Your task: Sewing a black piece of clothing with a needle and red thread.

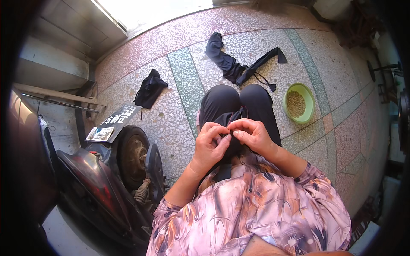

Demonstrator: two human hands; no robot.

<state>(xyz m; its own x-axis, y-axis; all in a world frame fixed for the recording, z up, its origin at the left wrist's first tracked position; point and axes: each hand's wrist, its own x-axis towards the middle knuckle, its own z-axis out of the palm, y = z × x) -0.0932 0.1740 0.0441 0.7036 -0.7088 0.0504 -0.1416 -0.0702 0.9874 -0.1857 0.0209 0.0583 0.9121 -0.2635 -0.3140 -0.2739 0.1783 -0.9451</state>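
Over my lap, both hands meet with fingertips almost touching. A thin red thread (241,112) loops up beside the fingertips of my right hand (253,135), which are pinched on it. The thumb and fingers of my left hand (211,143) are also pinched together, just left of the right hand; what sits between them is too small to tell. Under and behind the fingers lies bunched dark cloth (225,118), hard to separate from my dark trousers (220,101). Whether a needle is there cannot be made out.
Dark garments (232,68) lie crumpled ahead on the speckled floor, with a smaller black cloth (150,89) to their left. A green basin (311,112) of tan grains or beans stands at right. A motor scooter (100,183) is close on my left.
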